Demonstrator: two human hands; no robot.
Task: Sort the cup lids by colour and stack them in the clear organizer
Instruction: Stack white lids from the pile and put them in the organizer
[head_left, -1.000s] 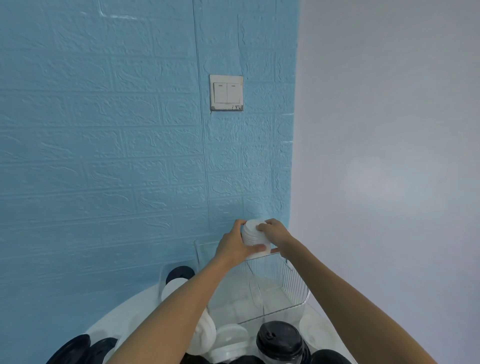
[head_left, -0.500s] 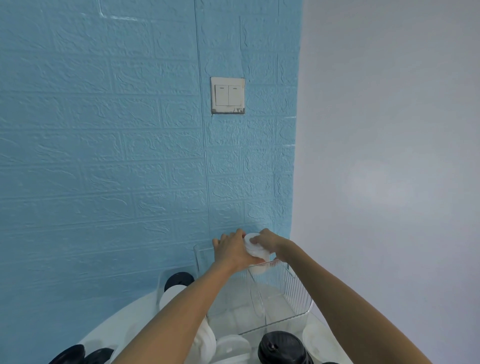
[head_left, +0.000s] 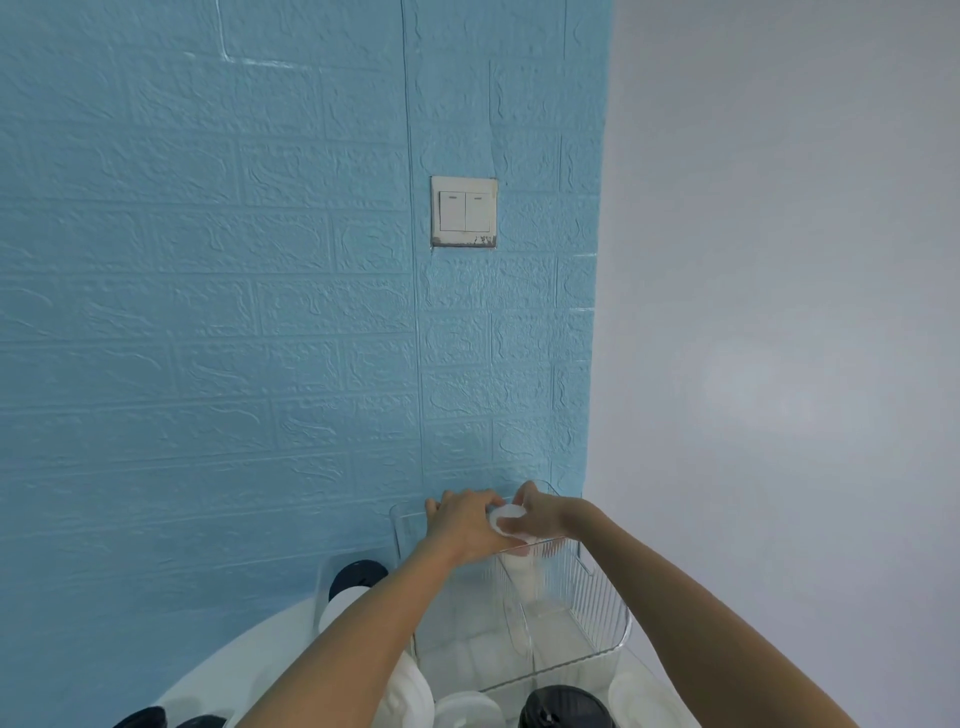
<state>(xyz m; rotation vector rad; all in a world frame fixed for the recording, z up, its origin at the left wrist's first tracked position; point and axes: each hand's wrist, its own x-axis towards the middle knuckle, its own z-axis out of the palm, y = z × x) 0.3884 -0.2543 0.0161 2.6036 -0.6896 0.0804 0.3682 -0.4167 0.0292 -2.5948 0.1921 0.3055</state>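
Head view: both hands are up at the far end of the clear ribbed plastic organizer (head_left: 587, 613), holding a stack of white round plastic cup lids (head_left: 508, 520) at the level of its far rim, part of the stack already showing through the ribbed wall below. Main risk as I read it: the stack is gripped from the sides only, so if either hand eases off early the lower lids could slip out and scatter or land tilted on the organizer floor. Second risk: the stack could catch the organizer rim or an inner divider on the way down and skew. Third: the organizer looks light, so a sideways shove could slide it toward the black domed lid (head_left: 563, 706) and the loose white lids (head_left: 465, 712) just in front of its near wall. Left hand (head_left: 460, 527): fingers curled round the left side of the stack, gripping it, knuckles toward the camera. Right hand (head_left: 545, 514): fingers and thumb wrapped on the right side of the same stack, partly closed, clamping it; the fingertips are hidden behind the lids, so exact contact I can't tell. More black and white lids (head_left: 358, 577) sit in a second clear bin left of the organizer.
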